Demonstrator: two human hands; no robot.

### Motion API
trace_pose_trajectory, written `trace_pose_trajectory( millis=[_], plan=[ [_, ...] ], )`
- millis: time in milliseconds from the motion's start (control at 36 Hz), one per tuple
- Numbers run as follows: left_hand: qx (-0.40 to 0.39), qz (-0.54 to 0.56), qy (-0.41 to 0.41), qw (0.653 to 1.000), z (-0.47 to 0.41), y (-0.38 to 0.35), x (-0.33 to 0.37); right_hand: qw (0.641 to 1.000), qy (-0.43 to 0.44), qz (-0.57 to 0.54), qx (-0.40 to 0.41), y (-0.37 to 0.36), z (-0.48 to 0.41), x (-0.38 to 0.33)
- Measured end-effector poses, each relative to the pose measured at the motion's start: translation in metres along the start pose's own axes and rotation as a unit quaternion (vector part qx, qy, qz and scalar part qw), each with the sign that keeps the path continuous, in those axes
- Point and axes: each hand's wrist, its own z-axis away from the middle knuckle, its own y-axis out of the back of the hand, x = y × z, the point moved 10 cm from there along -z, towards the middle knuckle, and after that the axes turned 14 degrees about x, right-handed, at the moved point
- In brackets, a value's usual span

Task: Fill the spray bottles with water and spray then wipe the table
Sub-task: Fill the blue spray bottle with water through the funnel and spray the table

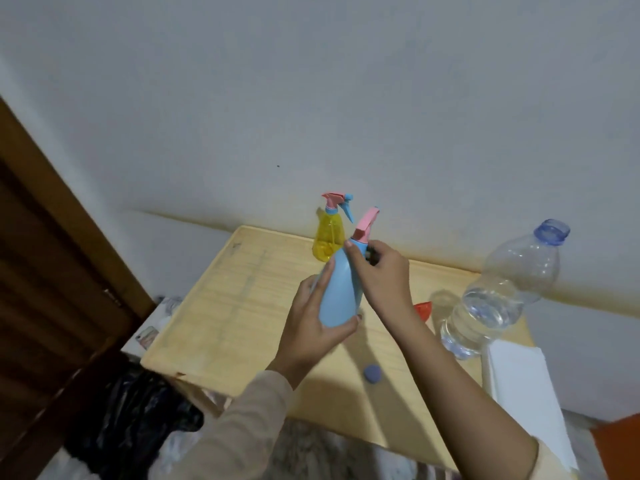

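Observation:
A blue spray bottle [339, 292] with a pink trigger head is held tilted above the wooden table [228, 306]. My left hand [315, 323] grips its lower body. My right hand [381, 271] is curled round the bottle's neck just under the spray head. Behind it, near the wall, a yellow spray bottle [328, 239] with a pink and blue head stands upright. A clear plastic water bottle [502, 296], uncapped and partly filled, stands at the right of the table. Its blue cap [372, 372] lies on the tabletop near the front.
A red object [423, 310] shows partly behind my right forearm. A stack of white cloth or paper [523, 386] lies at the table's right front corner. A dark wooden door [52, 271] is at the left, with a dark bundle [131, 420] below the table's left edge.

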Motion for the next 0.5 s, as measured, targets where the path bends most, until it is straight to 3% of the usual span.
trace_pose_trajectory(
  millis=[111, 278, 500],
  plan=[
    [0.040, -0.031, -0.007, 0.999, 0.016, 0.005, 0.003, 0.999, -0.012, 0.008, 0.048, 0.016, 0.002, 0.006],
    [0.057, -0.062, -0.012, 0.996, 0.039, -0.001, 0.008, 0.997, -0.036, -0.024, -0.064, -0.016, 0.012, 0.008],
    [0.113, -0.102, -0.010, 0.988, 0.049, 0.003, -0.003, 0.996, -0.051, -0.056, -0.048, -0.038, 0.018, 0.013]
  ],
)
